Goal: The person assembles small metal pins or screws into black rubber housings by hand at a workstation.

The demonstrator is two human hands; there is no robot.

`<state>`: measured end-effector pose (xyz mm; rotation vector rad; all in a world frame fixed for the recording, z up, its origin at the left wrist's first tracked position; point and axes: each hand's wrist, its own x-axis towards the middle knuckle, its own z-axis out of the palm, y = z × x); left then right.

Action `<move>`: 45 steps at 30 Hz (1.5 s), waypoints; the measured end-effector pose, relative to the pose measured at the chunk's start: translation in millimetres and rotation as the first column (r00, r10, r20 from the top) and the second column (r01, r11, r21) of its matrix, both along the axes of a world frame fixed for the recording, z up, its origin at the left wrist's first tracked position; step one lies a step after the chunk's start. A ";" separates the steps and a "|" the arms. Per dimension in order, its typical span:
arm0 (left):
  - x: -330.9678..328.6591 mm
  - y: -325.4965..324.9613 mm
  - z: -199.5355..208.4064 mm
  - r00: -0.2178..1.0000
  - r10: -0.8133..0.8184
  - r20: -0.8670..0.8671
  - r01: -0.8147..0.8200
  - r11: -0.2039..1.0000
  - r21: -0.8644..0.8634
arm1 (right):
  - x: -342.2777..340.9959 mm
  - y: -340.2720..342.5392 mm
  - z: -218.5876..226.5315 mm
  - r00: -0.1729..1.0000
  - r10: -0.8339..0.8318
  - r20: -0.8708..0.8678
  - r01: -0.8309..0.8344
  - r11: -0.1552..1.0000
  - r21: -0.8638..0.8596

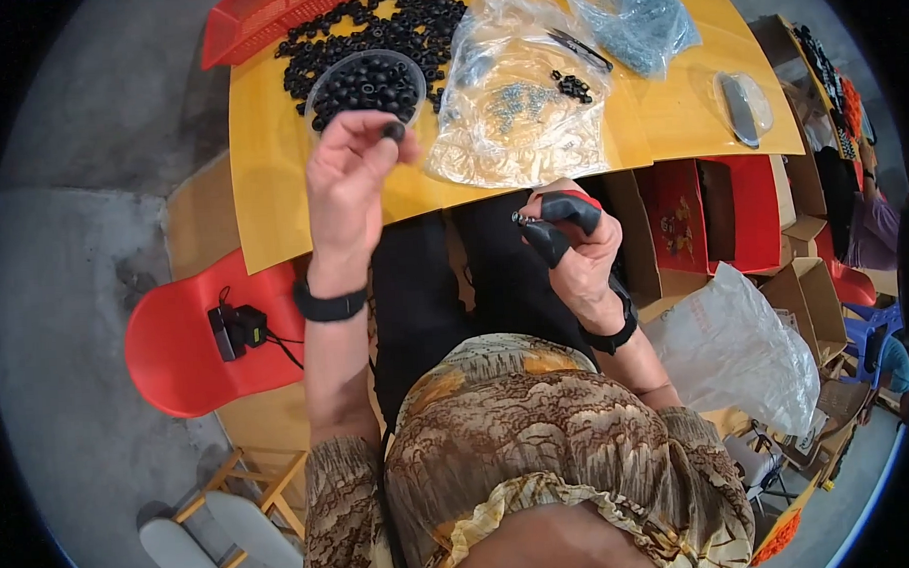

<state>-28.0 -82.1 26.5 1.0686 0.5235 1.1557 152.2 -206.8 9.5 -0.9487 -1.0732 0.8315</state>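
Observation:
My left hand is raised over the near edge of the yellow table, pinching a small black round part between thumb and fingertips. It is just below a clear plastic bowl filled with the same black parts. My right hand is lower, off the table edge, gripping a black and red hand tool with a metal tip pointing left. A clear bag of small metal pieces lies between the two hands on the table.
Several loose black parts are heaped behind the bowl beside a red basket. Another clear bag and a wrapped grey item lie further right. A red chair with a black charger stands left; cardboard boxes and a white plastic bag stand right.

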 end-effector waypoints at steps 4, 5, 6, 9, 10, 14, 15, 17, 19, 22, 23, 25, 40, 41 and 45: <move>1.9 -46.2 -4.8 0.982 -0.110 0.152 0.134 0.978 -0.159 | -6.9 1.6 14.3 0.955 -0.087 0.283 0.024 0.975 0.219; 2.5 -54.2 -6.2 0.983 -0.118 0.144 0.142 0.974 -0.175 | -10.4 3.4 17.3 0.937 -0.139 0.321 0.048 0.960 0.276; 3.3 -61.4 -7.2 0.983 -0.127 0.136 0.152 0.970 -0.191 | -13.0 1.4 18.4 0.936 -0.139 0.323 0.050 0.962 0.269; 4.5 -73.7 -5.8 0.985 -0.143 0.098 0.158 0.972 -0.174 | -20.8 0.4 18.8 0.902 -0.185 0.391 0.054 0.945 0.322; 4.3 -76.7 -6.4 0.986 -0.154 0.062 0.161 0.977 -0.140 | -20.8 -0.1 18.2 0.901 -0.183 0.394 0.053 0.946 0.319; 2.6 -84.5 -2.7 0.988 -0.153 0.029 0.155 0.983 -0.096 | -21.5 -6.2 17.2 0.844 -0.218 0.490 0.043 0.938 0.343; 2.4 -86.5 -1.8 0.988 -0.152 0.033 0.155 0.983 -0.097 | -22.0 -7.9 16.7 0.844 -0.222 0.488 0.054 0.941 0.334; 2.3 -90.9 -0.1 0.989 -0.106 -0.107 0.103 0.994 -0.030 | -22.4 -10.3 15.3 0.845 -0.221 0.486 0.054 0.941 0.335; 2.9 -96.1 4.4 0.981 -0.080 -0.175 0.086 0.996 0.029 | -22.2 -12.7 13.7 0.847 -0.220 0.483 0.054 0.941 0.334; 2.5 -101.4 8.4 0.963 -0.026 -0.269 0.065 0.988 0.137 | -21.2 -16.4 12.2 0.839 -0.207 0.503 0.044 0.947 0.317; 2.3 -102.5 8.7 0.956 -0.003 -0.294 0.060 0.980 0.187 | -21.2 -18.7 12.9 0.845 -0.201 0.495 0.049 0.952 0.302; 1.4 -104.3 8.9 0.956 -0.004 -0.293 0.061 0.981 0.186 | -21.0 -21.7 12.9 0.852 -0.191 0.487 0.052 0.957 0.284; 1.4 -105.3 5.6 0.955 0.018 -0.296 0.088 0.935 0.343 | -10.9 -29.8 8.9 0.953 0.253 0.166 -0.253 0.967 -0.023; 1.7 -105.3 5.7 0.953 0.018 -0.303 0.098 0.927 0.363 | -10.6 -30.3 9.2 0.951 0.268 0.154 -0.264 0.964 -0.046; 3.7 -108.7 7.3 0.956 -0.009 -0.292 0.104 0.945 0.311 | -7.6 -28.4 5.3 0.940 0.289 0.180 -0.294 0.956 0.003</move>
